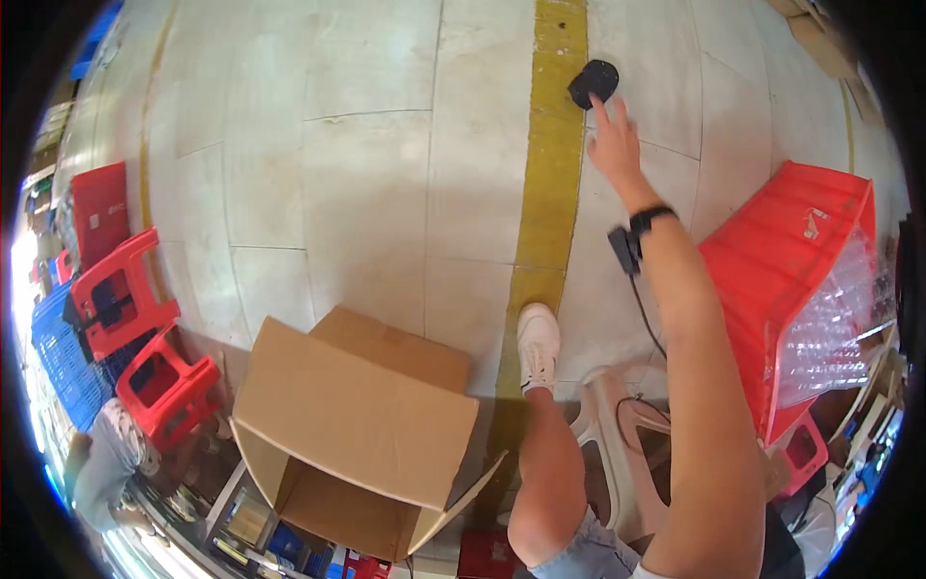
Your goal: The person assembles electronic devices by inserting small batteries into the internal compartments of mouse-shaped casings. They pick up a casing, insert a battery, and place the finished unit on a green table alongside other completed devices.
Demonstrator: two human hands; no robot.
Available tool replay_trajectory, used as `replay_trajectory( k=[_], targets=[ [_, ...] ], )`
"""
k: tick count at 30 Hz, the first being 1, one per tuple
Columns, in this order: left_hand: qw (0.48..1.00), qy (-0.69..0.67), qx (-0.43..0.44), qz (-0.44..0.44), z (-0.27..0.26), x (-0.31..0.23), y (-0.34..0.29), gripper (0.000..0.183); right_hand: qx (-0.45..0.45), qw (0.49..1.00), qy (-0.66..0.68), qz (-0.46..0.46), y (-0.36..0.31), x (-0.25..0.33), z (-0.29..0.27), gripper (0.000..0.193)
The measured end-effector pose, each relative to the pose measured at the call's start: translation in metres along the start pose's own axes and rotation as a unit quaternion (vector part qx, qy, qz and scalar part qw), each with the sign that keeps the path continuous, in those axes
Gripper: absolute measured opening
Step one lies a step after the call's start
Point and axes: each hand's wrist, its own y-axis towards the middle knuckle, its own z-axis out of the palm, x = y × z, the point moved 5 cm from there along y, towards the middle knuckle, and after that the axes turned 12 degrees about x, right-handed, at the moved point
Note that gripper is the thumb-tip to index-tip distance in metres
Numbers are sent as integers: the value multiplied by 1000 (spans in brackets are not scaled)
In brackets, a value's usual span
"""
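Status: early, I'd say. The right hand [615, 145] is down at the small black rounded object [594, 83], upper right of center in the frame. Fingers are extended and spread, nothing gripped. A fingertip overlaps the object's lower edge in this view; can't tell contact from hovering. So the reach looks basically done; closing on it and getting it off the floor are not. Left hand is out of frame, can't tell its state.

The wrist has a black band [653, 220], with a small black module [625, 251] next to it and a thin dark cable [648, 318] running down the frame.

Surface: pale floor of large rectangular panels [367, 183], scuffed, dark seams. A worn yellow stripe [548, 193] runs from top center down; the object sits at its right edge, partly over the paint. A white shoe [538, 338] is on the same stripe, mid-frame.

Room: open brown cardboard box [357, 405], flaps out, lower center-left. White plastic stool [606, 396] lower right of center. Large red container [781, 251] at right, tilted, clear bubble wrap [834, 318] in its mouth. Left edge: red plastic stools [130, 333] by a blue mesh basket [63, 333]. Another person in a grey top [106, 473], lower left. More brown cardboard [820, 39] upper right.
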Motion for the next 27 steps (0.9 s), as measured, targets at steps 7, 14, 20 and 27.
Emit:
replay_trajectory(
  k=[7,14,20,27],
  targets=[
    [999,-29,27,-23,-10,3,28,89,45,999,15,19,54,-5,35,71],
    [963,-201,6,-179,-21,178,-82,88,-37,982,128,-136,-95,-16,69,28],
    [797,-177,71,-573,80,298,-259,89,215,775,594,3,-242,51,6,50],
    [801,-367,-51,-469,65,276,-258,111,549,559,514,-350,-443,289,-260,43]
  ],
)
